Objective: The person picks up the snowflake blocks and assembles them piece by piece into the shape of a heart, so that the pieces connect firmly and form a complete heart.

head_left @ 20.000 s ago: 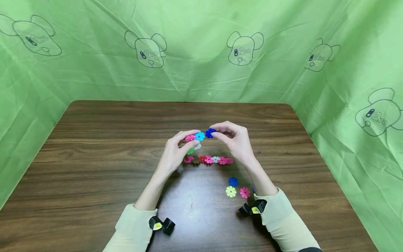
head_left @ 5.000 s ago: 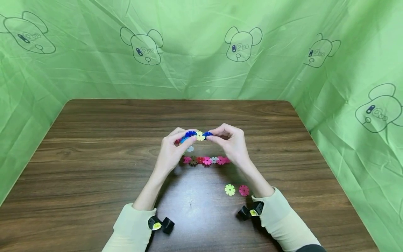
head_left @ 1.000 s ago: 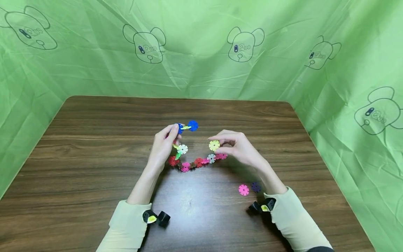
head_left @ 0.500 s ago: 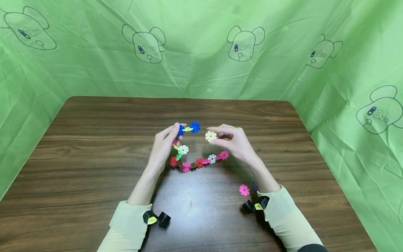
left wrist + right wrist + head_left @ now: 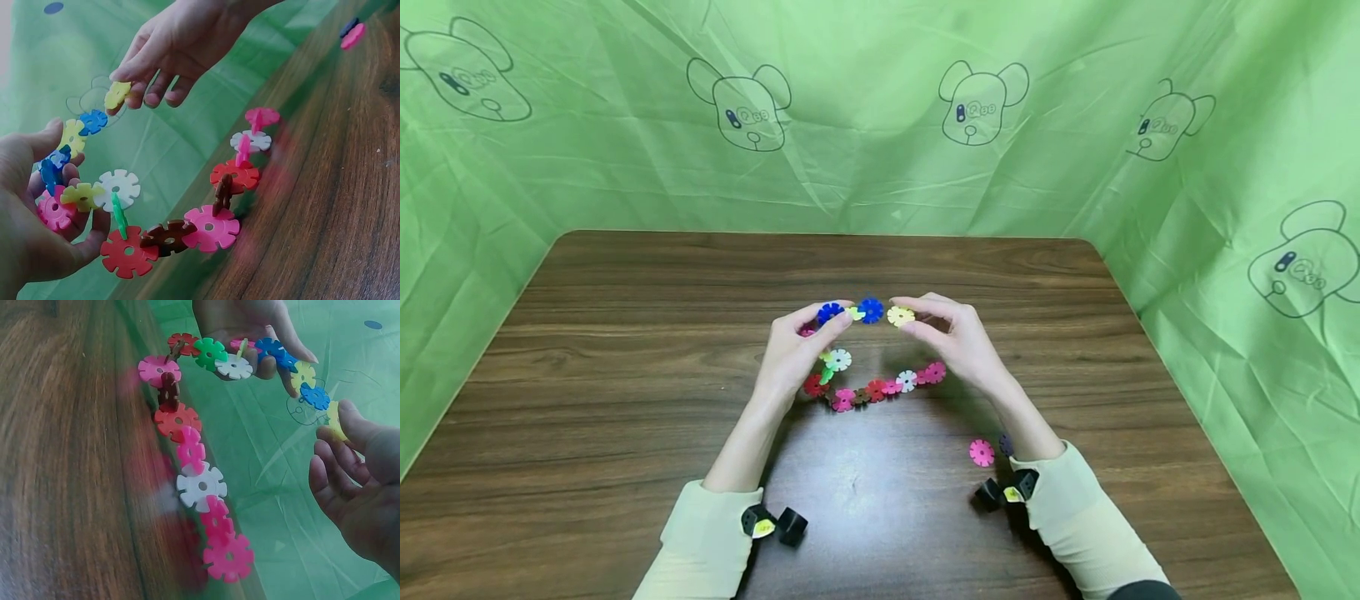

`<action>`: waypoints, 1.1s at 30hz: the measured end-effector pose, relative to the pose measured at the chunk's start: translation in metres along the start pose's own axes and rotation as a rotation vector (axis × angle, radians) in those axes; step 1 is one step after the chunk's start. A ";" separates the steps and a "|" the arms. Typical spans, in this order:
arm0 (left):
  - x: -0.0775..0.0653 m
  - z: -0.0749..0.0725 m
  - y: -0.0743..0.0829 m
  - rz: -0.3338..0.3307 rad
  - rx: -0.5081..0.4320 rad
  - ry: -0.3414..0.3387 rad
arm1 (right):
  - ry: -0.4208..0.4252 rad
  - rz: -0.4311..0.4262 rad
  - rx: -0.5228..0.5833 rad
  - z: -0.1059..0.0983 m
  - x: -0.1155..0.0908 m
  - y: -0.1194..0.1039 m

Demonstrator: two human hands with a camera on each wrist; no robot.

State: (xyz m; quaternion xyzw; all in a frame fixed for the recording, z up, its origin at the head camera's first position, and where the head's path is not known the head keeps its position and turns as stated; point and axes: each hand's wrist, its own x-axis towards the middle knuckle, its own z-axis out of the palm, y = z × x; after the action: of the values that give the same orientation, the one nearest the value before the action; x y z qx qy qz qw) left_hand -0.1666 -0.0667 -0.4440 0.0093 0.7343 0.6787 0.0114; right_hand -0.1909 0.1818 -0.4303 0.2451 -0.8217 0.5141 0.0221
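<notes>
A chain of notched plastic flower discs curves from my left hand (image 5: 793, 350) down and across to the right. My left hand grips the chain near its upper end, around the blue and pink discs. Beyond those fingers a yellow disc (image 5: 73, 137) and a blue end disc (image 5: 871, 311) stick out to the right. Between thumb and fingertips my right hand (image 5: 958, 337) pinches a loose yellow disc (image 5: 900, 317), its edge close beside that blue end disc. The chain's lower run holds white, green, red, brown and pink discs, finishing in a pink disc (image 5: 229, 556).
Two loose discs lie on the wooden table (image 5: 625, 375) by my right wrist: a pink disc (image 5: 981, 452) and a dark purple disc (image 5: 1006, 444), partly covered by the sleeve. A green curtain (image 5: 865, 150) hangs behind the table.
Over the last 20 seconds the chain has gained blue and yellow discs, and the loose ones on the table have become fewer. Since one second ago my right hand has raised the yellow disc towards the blue end disc.
</notes>
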 end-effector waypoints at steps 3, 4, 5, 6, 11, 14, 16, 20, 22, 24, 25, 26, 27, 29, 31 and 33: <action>-0.001 0.001 0.001 0.009 0.008 -0.012 | 0.001 0.000 -0.002 0.000 -0.001 -0.001; -0.002 0.001 0.002 0.012 0.013 -0.018 | 0.002 0.001 -0.004 0.000 -0.001 -0.001; -0.002 0.001 0.002 0.015 0.014 -0.023 | 0.004 0.003 -0.004 0.000 -0.001 -0.002; -0.002 0.001 0.002 0.017 0.014 -0.029 | 0.007 0.006 -0.007 0.000 -0.001 -0.002; -0.004 0.002 0.002 0.025 0.030 -0.055 | 0.005 0.014 0.004 0.002 0.000 -0.003; -0.004 0.001 0.002 0.036 0.040 -0.060 | 0.000 0.020 0.012 0.003 0.000 -0.003; -0.004 0.002 0.002 0.047 0.047 -0.059 | 0.001 0.026 0.011 0.004 0.000 -0.003; -0.003 0.003 0.001 0.070 0.059 -0.048 | 0.004 0.033 0.005 0.006 -0.001 -0.004; -0.003 0.004 0.000 0.077 0.063 -0.044 | 0.006 0.035 0.004 0.007 -0.002 -0.003; -0.003 0.005 -0.001 0.081 0.061 -0.044 | 0.014 0.033 0.009 0.008 -0.002 -0.003; -0.003 0.005 -0.001 0.082 0.060 -0.041 | 0.021 0.030 0.011 0.009 -0.002 -0.003; -0.003 0.005 -0.001 0.084 0.060 -0.039 | 0.030 0.027 0.016 0.010 -0.002 -0.003; -0.003 0.005 -0.001 0.083 0.060 -0.036 | 0.039 0.026 0.030 0.011 -0.002 -0.003; -0.003 0.005 -0.001 0.082 0.057 -0.028 | 0.058 0.022 0.060 0.013 -0.003 -0.002; -0.003 0.005 -0.001 0.085 0.055 -0.020 | 0.073 0.024 0.104 0.015 -0.003 -0.002; -0.003 0.006 -0.001 0.085 0.046 -0.014 | 0.083 0.030 0.143 0.018 -0.003 -0.003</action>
State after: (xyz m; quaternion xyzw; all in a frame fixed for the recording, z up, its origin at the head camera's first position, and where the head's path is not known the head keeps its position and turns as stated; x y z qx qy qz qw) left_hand -0.1638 -0.0614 -0.4457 0.0454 0.7485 0.6615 -0.0127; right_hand -0.1835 0.1670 -0.4373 0.2121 -0.7848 0.5815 0.0307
